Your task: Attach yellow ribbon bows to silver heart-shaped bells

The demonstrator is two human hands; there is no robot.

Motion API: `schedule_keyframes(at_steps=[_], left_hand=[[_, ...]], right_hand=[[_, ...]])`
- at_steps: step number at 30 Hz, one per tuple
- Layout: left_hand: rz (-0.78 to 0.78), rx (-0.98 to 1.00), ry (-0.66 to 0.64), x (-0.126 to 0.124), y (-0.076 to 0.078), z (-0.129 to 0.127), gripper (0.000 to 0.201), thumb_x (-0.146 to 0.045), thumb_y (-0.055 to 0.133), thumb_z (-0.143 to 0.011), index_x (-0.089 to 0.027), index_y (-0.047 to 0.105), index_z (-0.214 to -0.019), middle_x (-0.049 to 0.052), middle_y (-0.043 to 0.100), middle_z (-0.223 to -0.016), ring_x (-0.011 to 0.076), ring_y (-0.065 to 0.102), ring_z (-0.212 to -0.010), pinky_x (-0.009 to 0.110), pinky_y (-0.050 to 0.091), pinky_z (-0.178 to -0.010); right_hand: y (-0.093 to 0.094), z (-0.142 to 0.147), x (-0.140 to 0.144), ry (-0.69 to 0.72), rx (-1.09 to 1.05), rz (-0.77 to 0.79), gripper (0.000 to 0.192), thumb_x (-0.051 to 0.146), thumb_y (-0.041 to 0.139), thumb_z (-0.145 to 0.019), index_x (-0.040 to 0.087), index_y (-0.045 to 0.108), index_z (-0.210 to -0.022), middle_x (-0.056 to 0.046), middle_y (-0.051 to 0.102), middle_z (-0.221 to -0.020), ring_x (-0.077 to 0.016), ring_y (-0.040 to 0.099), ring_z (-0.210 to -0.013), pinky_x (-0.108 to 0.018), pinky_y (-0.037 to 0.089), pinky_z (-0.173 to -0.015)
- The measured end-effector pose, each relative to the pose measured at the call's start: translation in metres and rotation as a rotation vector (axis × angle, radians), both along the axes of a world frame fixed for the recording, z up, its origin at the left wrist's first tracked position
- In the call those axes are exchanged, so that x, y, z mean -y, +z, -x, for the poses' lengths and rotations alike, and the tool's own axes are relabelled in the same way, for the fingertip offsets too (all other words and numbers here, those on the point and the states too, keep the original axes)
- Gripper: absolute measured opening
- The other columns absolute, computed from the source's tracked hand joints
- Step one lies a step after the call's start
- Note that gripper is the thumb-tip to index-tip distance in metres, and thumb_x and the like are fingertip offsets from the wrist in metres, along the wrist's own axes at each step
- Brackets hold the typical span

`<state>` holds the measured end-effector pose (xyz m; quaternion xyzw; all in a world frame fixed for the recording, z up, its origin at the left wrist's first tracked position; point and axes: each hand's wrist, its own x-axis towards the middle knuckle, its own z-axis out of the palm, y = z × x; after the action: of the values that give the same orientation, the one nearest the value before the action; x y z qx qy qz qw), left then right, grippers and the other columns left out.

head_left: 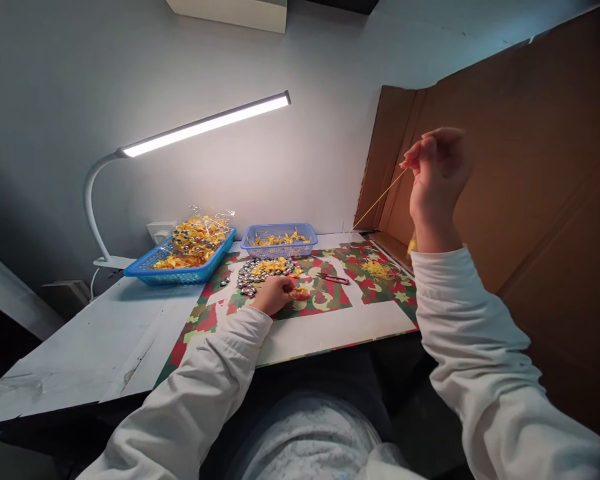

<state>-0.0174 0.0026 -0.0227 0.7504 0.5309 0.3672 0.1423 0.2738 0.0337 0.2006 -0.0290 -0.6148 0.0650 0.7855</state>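
Thread (380, 199) in raised right hand (437, 170)

1 white desk lamp (207, 125) glows brightly over the table (95, 333); lower left is dark, raised right hand (437, 177) slightly blurred.

The right hand (439, 160) is blurred; below it, a yellow object (411, 245) is part-hidden; the yellow piece (300, 293) at the left hand (274, 295) is indistinct.
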Motion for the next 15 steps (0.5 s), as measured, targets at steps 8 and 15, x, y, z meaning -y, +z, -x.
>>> schedule_keyframes(at_steps=[8,15], left_hand=[[-0.007,-0.077,0.018,0.001,0.000,0.001,0.017,-0.024,0.060,-0.075,-0.016,0.063,-0.060,-0.002,0.054,-0.054,0.0117,0.045,-0.055,0.024,0.033,-0.055],[-0.063,-0.217,-0.045,-0.004,0.009,0.014,0.019,-0.027,0.062,-0.078,-0.018,0.076,-0.088,0.011,0.071,-0.093,0.0265,0.062,-0.091,0.040,0.046,-0.086]], right_hand=[[-0.007,-0.003,-0.009,0.004,0.014,0.163,0.014,0.041,0.062,-0.089,0.028,0.057,-0.088,0.003,0.063,-0.074,-0.0129,0.063,-0.071,-0.030,0.054,-0.068],[-0.008,0.022,0.006,0.315,0.117,0.304,0.025,0.042,0.074,-0.078,0.024,0.058,-0.084,0.005,0.067,-0.075,-0.0077,0.065,-0.068,-0.024,0.055,-0.067]])
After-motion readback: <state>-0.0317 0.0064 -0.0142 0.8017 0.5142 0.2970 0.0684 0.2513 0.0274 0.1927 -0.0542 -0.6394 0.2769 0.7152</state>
